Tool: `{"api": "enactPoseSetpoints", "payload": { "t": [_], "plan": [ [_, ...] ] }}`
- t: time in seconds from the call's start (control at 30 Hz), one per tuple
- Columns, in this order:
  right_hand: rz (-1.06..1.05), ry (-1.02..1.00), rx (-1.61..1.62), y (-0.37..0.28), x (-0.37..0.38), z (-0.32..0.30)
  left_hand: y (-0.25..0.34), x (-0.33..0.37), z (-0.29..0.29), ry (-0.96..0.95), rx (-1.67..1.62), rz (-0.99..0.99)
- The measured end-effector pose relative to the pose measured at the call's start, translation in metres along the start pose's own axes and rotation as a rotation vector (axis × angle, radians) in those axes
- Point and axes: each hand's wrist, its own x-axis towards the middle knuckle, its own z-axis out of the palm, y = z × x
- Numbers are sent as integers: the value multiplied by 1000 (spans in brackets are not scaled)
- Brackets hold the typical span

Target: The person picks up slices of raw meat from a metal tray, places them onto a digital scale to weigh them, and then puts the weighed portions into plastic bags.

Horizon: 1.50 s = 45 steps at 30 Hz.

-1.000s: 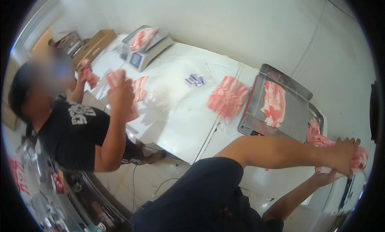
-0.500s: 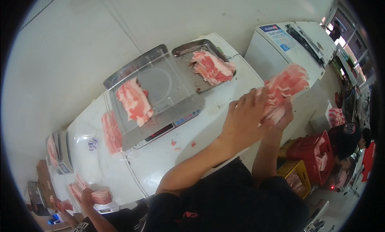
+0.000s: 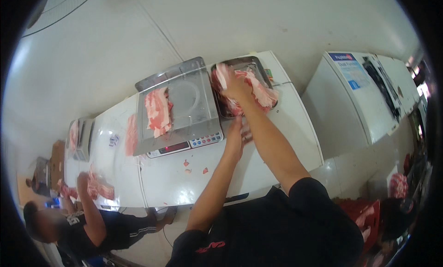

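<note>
My right hand (image 3: 236,89) reaches over a dark metal tray (image 3: 251,60) at the back. Its fingers, partly smeared by motion, are closed on slices of raw pork belly (image 3: 222,76) at the tray's left side. More pork belly slices (image 3: 262,92) lie in the tray's right part, under and beside my forearm. Just in front of the tray, my left hand (image 3: 237,139) hangs over the white tabletop with fingers apart and nothing in them. Left of the tray, a digital scale (image 3: 175,148) carries a clear plastic-like tray (image 3: 189,124) with a stack of pork belly slices (image 3: 158,112) on it.
Further pork (image 3: 131,135) lies left of the scale on the white surface (image 3: 161,184). Small meat scraps (image 3: 205,170) dot the front. A co-worker (image 3: 87,221) handles meat at the lower left. A white freezer (image 3: 332,105) stands right; a red crate (image 3: 364,216) is at lower right.
Both hands have moved left from beyond the table's right side to the metal tray, bringing the pork slices. My left hand has let go of the meat. The view has turned.
</note>
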Motion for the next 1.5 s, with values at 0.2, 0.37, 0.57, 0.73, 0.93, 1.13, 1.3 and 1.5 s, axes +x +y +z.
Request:
{"api": "enactPoseSetpoints", "payload": {
  "t": [0.2, 0.37, 0.57, 0.73, 0.93, 1.13, 1.3, 1.5],
  "plan": [
    [-10, -29, -127, -4, -16, 54, -10, -50, -35, 237, 156, 113],
    [-151, 1, -140, 19, -7, 23, -12, -28, -23, 251, 182, 190],
    [-165, -48, 9, 27, -1, 4, -31, -74, -23, 192, 288, 93],
    [-109, -13, 35, 26, 3, 3, -32, -126, -47, 172, 263, 74],
    [-45, 19, 57, -3, -11, 8, -33, -140, -55, 161, 371, 74],
    [-6, -95, 555, 31, -5, -7, -15, -138, -55, 62, 423, 132],
    [60, -282, 1073, 89, -4, -34, -11, -165, -66, 157, 367, 172],
    [-79, -230, 1249, 49, -53, -65, -16, -211, -96, 348, 297, 210]
  ]
}}
